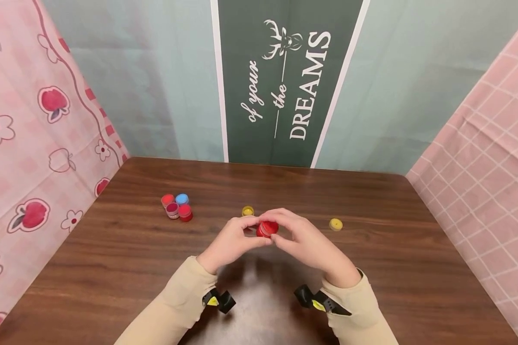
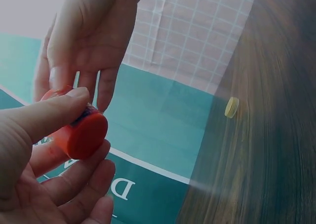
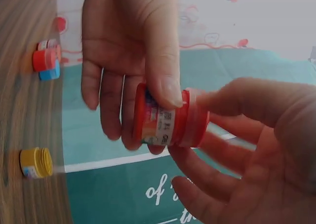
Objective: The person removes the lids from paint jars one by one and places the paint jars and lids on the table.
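Observation:
Above the table, both hands hold a small red paint jar (image 1: 266, 229) between them. My left hand (image 1: 229, 241) grips the labelled body, thumb on one side and fingers on the other. At the opposite end, my right hand (image 1: 307, 241) pinches the red lid (image 3: 196, 127), which sits on the jar. The jar lies tilted on its side, its label (image 3: 163, 127) showing in the right wrist view. Just beyond the left fingers stands a yellow jar (image 3: 35, 163) with its threaded neck bare. A yellow lid (image 1: 335, 224) lies on the table to the right.
On the left of the brown wooden table (image 1: 393, 268) several jars stand grouped, including a blue one (image 1: 182, 199) and a red one (image 1: 185, 212). Fabric hangs behind and on both sides, with a dark green printed panel (image 1: 259, 139) at the back.

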Motion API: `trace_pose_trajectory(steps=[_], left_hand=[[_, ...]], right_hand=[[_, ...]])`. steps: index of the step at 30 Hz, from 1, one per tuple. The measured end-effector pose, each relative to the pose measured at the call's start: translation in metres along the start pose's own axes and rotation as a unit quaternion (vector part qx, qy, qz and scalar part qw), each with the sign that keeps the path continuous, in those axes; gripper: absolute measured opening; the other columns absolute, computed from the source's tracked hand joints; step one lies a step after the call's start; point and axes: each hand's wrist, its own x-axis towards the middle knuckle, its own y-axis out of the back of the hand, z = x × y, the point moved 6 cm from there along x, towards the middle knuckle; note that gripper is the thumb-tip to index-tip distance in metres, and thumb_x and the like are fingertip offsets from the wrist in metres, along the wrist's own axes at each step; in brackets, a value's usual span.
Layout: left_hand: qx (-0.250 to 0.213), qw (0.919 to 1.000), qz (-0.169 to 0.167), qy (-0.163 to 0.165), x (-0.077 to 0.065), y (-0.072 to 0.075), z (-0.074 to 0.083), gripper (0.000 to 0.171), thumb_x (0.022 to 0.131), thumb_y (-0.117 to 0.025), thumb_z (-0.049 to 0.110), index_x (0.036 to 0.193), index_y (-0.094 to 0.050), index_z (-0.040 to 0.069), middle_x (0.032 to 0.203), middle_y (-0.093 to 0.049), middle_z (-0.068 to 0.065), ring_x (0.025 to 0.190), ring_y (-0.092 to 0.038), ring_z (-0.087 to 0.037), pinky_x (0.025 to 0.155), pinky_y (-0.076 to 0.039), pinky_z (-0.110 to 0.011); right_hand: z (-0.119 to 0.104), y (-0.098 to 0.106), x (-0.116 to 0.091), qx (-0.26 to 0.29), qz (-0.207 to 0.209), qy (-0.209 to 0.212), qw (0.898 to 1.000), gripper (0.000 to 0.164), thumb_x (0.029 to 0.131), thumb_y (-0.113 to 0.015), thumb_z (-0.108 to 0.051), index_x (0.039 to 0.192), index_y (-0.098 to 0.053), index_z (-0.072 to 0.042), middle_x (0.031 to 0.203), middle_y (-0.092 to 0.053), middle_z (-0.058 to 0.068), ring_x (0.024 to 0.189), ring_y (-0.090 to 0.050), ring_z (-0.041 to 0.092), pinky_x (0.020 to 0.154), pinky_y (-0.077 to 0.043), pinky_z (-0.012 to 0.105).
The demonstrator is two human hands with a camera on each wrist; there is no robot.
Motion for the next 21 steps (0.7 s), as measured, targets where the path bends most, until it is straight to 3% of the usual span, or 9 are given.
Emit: trace_pose_trajectory(steps=[3, 6, 10, 13, 16, 21], left_hand=[[-0.005, 1.0000, 0.000, 0.001, -0.001, -0.001, 0.001, 0.031, 0.078, -0.076, 0.017, 0.106, -0.067, 0.008, 0.099, -0.067, -0.001, 0.089, -0.062, -0.014, 0.081, -0.051, -0.028], [0.000, 1.0000, 0.004, 0.002, -0.001, -0.001, 0.001, 0.034, 0.079, -0.076, 0.017, 0.109, -0.067, 0.007, 0.100, -0.067, 0.000, 0.089, -0.063, -0.015, 0.080, -0.051, -0.029], [0.011, 0.9998, 0.010, 0.008, 0.000, 0.000, 0.000, 0.039, 0.079, -0.076, 0.018, 0.115, -0.066, 0.008, 0.102, -0.066, 0.001, 0.090, -0.061, -0.016, 0.081, -0.051, -0.030], [0.007, 0.9999, 0.006, 0.011, 0.000, 0.000, 0.000, 0.038, 0.079, -0.076, 0.018, 0.115, -0.066, 0.008, 0.104, -0.066, 0.000, 0.092, -0.061, -0.017, 0.082, -0.051, -0.034], [0.008, 0.9999, 0.010, 0.010, 0.000, 0.001, -0.002, 0.040, 0.078, -0.076, 0.018, 0.116, -0.065, 0.009, 0.105, -0.066, 0.000, 0.092, -0.061, -0.016, 0.082, -0.051, -0.036], [0.018, 0.9996, 0.019, 0.009, 0.000, 0.002, -0.003, 0.039, 0.078, -0.077, 0.018, 0.114, -0.066, 0.009, 0.103, -0.066, 0.001, 0.090, -0.061, -0.013, 0.081, -0.051, -0.032]], right_hand=[[-0.003, -0.001, -0.002, 0.051, -0.028, 0.016, 0.998, 0.033, 0.086, -0.054, 0.005, 0.114, -0.064, -0.009, 0.128, -0.054, -0.001, 0.118, -0.050, 0.014, 0.092, -0.044, 0.030], [-0.002, 0.001, -0.001, 0.066, -0.008, -0.004, 0.998, 0.026, 0.089, -0.059, -0.005, 0.114, -0.063, -0.011, 0.132, -0.051, -0.001, 0.122, -0.046, 0.015, 0.094, -0.044, 0.035], [0.004, 0.006, 0.001, -0.004, 0.055, -0.071, 0.996, 0.037, 0.083, -0.072, -0.025, 0.115, -0.061, -0.012, 0.116, -0.057, -0.002, 0.097, -0.055, 0.015, 0.078, -0.048, 0.033], [0.008, 0.006, 0.001, -0.039, 0.070, -0.101, 0.992, 0.034, 0.079, -0.075, -0.028, 0.106, -0.063, -0.012, 0.094, -0.058, -0.005, 0.077, -0.053, 0.011, 0.064, -0.047, 0.028], [0.005, 0.005, 0.001, -0.043, 0.056, -0.071, 0.995, 0.029, 0.080, -0.075, -0.020, 0.106, -0.065, -0.010, 0.092, -0.058, -0.004, 0.082, -0.057, 0.010, 0.070, -0.049, 0.028], [-0.003, 0.001, 0.000, -0.012, 0.001, 0.012, 1.000, 0.029, 0.085, -0.063, 0.001, 0.114, -0.065, -0.006, 0.116, -0.056, 0.002, 0.105, -0.055, 0.015, 0.083, -0.048, 0.029]])
